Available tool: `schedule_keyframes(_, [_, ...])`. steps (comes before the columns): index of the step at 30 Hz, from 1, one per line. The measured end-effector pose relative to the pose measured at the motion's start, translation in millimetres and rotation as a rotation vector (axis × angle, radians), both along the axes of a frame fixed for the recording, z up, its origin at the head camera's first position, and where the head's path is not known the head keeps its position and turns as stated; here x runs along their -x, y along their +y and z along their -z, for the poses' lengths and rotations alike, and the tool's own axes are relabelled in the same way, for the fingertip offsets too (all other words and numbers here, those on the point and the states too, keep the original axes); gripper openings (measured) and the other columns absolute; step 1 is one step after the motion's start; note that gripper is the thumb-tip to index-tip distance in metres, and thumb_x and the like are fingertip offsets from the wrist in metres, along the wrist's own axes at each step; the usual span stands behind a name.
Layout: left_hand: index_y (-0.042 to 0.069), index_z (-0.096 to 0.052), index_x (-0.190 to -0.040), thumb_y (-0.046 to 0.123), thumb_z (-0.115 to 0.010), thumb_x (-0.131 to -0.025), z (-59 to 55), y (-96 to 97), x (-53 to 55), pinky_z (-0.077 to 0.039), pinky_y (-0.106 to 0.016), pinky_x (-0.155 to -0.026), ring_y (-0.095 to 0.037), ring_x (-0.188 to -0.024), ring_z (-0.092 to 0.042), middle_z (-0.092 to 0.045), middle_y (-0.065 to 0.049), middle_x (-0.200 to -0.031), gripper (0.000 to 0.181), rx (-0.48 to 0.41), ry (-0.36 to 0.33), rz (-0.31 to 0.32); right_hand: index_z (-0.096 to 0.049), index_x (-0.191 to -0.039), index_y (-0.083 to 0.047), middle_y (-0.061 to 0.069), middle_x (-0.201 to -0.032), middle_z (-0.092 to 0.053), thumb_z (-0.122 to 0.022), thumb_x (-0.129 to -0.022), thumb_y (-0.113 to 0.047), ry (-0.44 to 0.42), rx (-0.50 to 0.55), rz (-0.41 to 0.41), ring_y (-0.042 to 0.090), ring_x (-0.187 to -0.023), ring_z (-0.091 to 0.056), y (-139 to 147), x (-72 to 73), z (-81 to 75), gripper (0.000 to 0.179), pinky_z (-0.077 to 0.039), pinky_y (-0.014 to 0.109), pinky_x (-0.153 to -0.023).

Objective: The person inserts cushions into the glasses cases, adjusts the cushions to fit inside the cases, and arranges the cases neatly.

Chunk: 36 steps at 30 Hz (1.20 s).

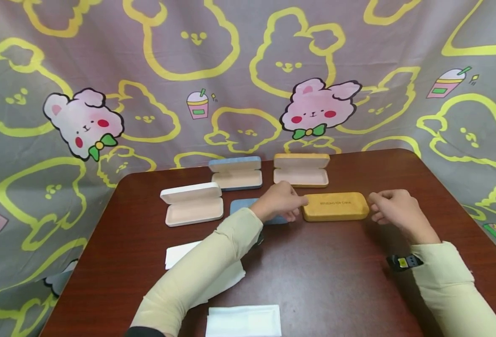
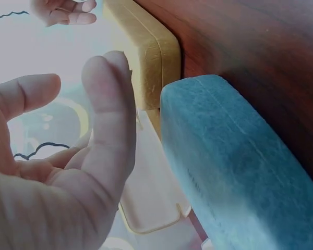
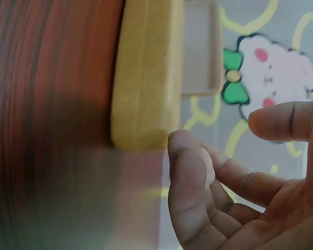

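A closed yellow glasses case (image 1: 335, 207) with dark lettering on its lid lies on the table. At its left end is my left hand (image 1: 282, 201), fingertips right at the corner, thumb apart from the fingers in the left wrist view. My right hand (image 1: 399, 210) is beside the opposite end, its bent fingertips close to the case's edge and its thumb held away in the right wrist view. A closed blue glasses case (image 2: 235, 156) lies under and beside my left hand, partly hidden by the hand and sleeve in the head view.
Behind stand an open yellow case (image 1: 300, 177) and an open blue case (image 1: 237, 179); an open white case (image 1: 195, 211) is at the left. White cloths (image 1: 182, 252) lie partly under my left forearm, and a folded cloth (image 1: 244, 320) lies near the front. A patterned curtain (image 1: 248, 56) borders the table.
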State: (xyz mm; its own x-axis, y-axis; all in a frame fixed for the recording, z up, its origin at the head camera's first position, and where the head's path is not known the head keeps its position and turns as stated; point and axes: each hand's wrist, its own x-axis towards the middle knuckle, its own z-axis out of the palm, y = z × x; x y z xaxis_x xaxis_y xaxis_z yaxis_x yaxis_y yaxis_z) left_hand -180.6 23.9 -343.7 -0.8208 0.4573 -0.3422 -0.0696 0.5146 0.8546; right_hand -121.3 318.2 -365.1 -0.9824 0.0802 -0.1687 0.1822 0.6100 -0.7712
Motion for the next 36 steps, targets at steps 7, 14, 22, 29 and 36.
schedule_keyframes(7, [-0.008,-0.072,-0.098,0.019,-0.070,-0.095,0.7,-18.9,-9.3,-0.057,-0.030,-0.060,-0.018,-0.062,-0.067,-0.072,-0.019,-0.084,0.028,-0.021,-0.008,0.036,-0.066,-0.115,0.007,0.011,-0.087,-0.070,-0.052,-0.102,-0.034,0.055,-0.078,-0.031,0.022,-0.072,-0.070,-21,-13.6,-13.4,0.045,-0.054,0.030,-0.062])
schedule_keyframes(14, [-0.005,-0.071,-0.095,0.021,-0.072,-0.094,2.7,-42.2,-25.9,-0.058,-0.039,-0.066,-0.016,-0.061,-0.063,-0.071,-0.018,-0.085,0.026,0.008,0.011,0.107,-0.069,-0.113,0.005,0.008,-0.083,-0.071,-0.057,-0.101,-0.030,0.079,-0.081,-0.111,0.022,-0.073,-0.070,-49,-25.9,-17.3,0.038,-0.053,0.030,-0.063])
schedule_keyframes(22, [0.003,-0.074,-0.084,0.022,-0.073,-0.092,2.2,-59.8,-44.6,-0.045,-0.024,-0.053,-0.009,-0.056,-0.060,-0.068,-0.008,-0.066,0.020,0.085,0.154,0.195,-0.072,-0.111,-0.002,0.003,-0.081,-0.070,-0.057,-0.099,-0.024,0.098,-0.118,-0.193,0.015,-0.072,-0.067,-79,-37.6,-16.4,0.030,-0.049,0.034,-0.063])
schedule_keyframes(29, [0.011,-0.073,-0.084,0.020,-0.074,-0.090,6.2,-72.6,-62.0,-0.047,-0.022,-0.058,-0.004,-0.057,-0.060,-0.066,0.005,-0.063,0.011,0.157,0.308,0.303,-0.074,-0.104,-0.005,0.002,-0.087,-0.072,-0.063,-0.095,-0.018,0.099,-0.090,-0.281,0.014,-0.069,-0.066,-102,-49.1,-14.3,0.019,-0.050,0.034,-0.060])
schedule_keyframes(36, [0.010,-0.073,-0.087,0.024,-0.078,-0.086,13.2,-86.3,-78.7,-0.050,-0.021,-0.061,0.000,-0.062,-0.060,-0.064,0.012,-0.067,0.015,0.195,0.358,0.323,-0.076,-0.094,-0.012,-0.008,-0.084,-0.069,-0.068,-0.089,-0.015,0.156,-0.116,-0.349,0.008,-0.063,-0.055,-120,-57.6,-8.6,0.010,-0.046,0.030,-0.058])
